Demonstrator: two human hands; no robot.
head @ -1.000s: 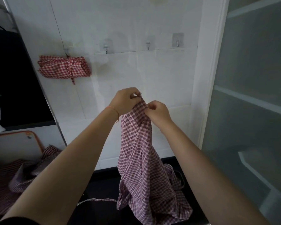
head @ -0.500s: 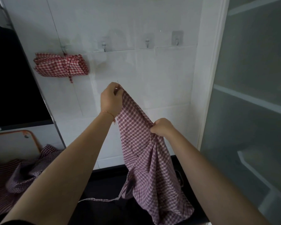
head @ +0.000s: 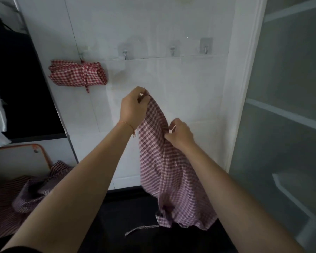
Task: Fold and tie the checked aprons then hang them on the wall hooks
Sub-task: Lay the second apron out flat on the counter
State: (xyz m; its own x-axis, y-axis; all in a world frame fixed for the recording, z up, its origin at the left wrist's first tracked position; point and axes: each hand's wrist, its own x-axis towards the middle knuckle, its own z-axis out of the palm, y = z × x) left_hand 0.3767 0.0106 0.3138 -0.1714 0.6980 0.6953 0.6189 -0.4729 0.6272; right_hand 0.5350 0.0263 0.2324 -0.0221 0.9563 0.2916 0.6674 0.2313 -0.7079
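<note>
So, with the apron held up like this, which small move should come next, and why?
Probably slide the right hand out along the top edge to spread the apron. The left hand pinches one corner, but the cloth hangs bunched and unfolded, unlike the tied bundle on its hook.

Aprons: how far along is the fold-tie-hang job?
Done: one tied bundle hangs on the leftmost hook. In hand: left hand and right hand pinch an unfolded apron. Left: a crumpled apron on the counter; three hooks are bare.
</note>
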